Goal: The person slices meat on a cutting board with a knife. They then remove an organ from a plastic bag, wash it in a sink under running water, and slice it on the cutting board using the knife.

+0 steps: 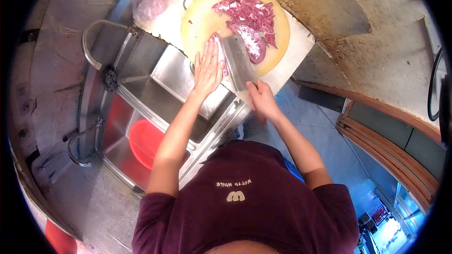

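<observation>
On a round yellow cutting board [202,16] lie several slices of red meat [256,14] and a larger uncut-looking piece of meat [253,44]. My right hand [262,99] grips the handle of a wide cleaver [239,59], its blade over the board's near part. My left hand [208,68] lies flat, fingers stretched out and close together, on another piece of meat [218,42] to the left of the blade. Most of that piece is hidden under the hand and the blade.
Left of the board is a metal double sink [181,73] with two curved faucets and a red basin [145,142]. A bag of meat [151,2] rests at the counter's back left. A black scrubber [110,80] sits on the sink's edge. Walls stand behind and right.
</observation>
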{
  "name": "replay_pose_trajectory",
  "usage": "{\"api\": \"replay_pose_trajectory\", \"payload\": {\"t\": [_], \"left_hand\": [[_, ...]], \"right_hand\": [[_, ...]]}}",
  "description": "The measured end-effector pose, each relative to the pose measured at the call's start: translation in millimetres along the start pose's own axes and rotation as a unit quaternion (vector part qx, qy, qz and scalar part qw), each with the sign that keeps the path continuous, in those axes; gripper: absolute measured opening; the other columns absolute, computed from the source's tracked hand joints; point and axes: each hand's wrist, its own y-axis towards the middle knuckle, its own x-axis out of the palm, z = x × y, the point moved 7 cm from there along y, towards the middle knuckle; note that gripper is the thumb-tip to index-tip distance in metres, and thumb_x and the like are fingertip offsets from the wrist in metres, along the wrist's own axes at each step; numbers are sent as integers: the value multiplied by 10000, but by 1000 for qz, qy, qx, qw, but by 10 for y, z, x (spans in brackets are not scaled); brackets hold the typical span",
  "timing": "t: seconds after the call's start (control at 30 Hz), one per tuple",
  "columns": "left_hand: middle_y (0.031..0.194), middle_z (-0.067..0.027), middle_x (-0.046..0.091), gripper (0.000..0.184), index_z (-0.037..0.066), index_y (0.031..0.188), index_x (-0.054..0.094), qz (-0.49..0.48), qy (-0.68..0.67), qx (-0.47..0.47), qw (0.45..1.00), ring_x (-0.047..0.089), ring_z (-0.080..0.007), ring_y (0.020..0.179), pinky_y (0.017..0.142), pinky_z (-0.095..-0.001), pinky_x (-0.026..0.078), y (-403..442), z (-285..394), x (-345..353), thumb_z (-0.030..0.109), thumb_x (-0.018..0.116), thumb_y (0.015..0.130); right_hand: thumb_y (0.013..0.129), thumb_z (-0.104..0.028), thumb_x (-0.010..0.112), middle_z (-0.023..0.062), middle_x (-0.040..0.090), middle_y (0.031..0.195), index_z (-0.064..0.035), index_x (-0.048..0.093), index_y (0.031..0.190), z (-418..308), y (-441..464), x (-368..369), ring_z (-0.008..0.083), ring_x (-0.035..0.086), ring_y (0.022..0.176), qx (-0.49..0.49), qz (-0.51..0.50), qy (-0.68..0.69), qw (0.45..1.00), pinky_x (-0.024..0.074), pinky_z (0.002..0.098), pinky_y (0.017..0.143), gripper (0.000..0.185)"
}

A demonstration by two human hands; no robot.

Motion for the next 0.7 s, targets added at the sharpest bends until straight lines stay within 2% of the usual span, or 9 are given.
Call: {"api": "replay_pose_trajectory", "payload": {"t": [0.1, 0.2, 0.3, 0.43, 0.57, 0.7], "left_hand": [[1509, -151, 152, 590, 23, 1445, 157, -4, -8, -5, 1000, 152, -268, 1399, 1097, -518, 109, 4, 4, -3, 316, 307, 956], [1509, -154, 150, 592, 24, 1446, 154, 2, -18, -11, 1000, 154, -271, 1398, 1098, -519, 107, 4, -10, 7, 319, 308, 956], [1507, -167, 151, 593, 31, 1453, 136, 2, -21, -10, 1000, 144, -274, 1401, 1104, -498, 81, 2, -13, 18, 323, 286, 958], [1507, -164, 150, 600, 24, 1450, 136, -8, 0, -5, 1000, 145, -277, 1400, 1104, -504, 86, 7, -33, 34, 325, 294, 956], [1510, -159, 139, 621, 17, 1448, 131, -11, -16, -13, 1000, 136, -278, 1401, 1102, -516, 97, 13, -30, 38, 337, 319, 950], [1512, -160, 128, 630, 10, 1448, 118, -13, -46, -31, 998, 118, -273, 1405, 1104, -517, 88, 16, 19, -29, 360, 295, 953]], "right_hand": [[927, -238, 498, 56, 480, 506, 15, 477, 783, -89, 304, 22, 148, 479, 387, -34, 49, -59, 997, 381, 321, 378, 292], [939, -268, 487, 19, 476, 515, -24, 469, 828, -229, 462, 72, 117, 450, 377, -15, 43, -64, 997, 358, 277, 364, 268], [923, -239, 500, 70, 494, 512, 29, 494, 806, -95, 310, 36, 166, 493, 372, -21, 41, -29, 999, 390, 331, 373, 293], [930, -249, 485, 61, 497, 505, 36, 516, 831, 133, -83, 82, 147, 492, 369, 11, 16, 7, 1000, 388, 323, 363, 304], [926, -270, 493, 85, 504, 489, 38, 499, 757, 55, 166, 82, 169, 503, 367, 31, 22, -48, 998, 394, 337, 366, 351], [927, -271, 494, 93, 509, 496, 31, 477, 732, -215, 596, 139, 179, 502, 359, -29, 39, -52, 997, 389, 341, 360, 360]]}}
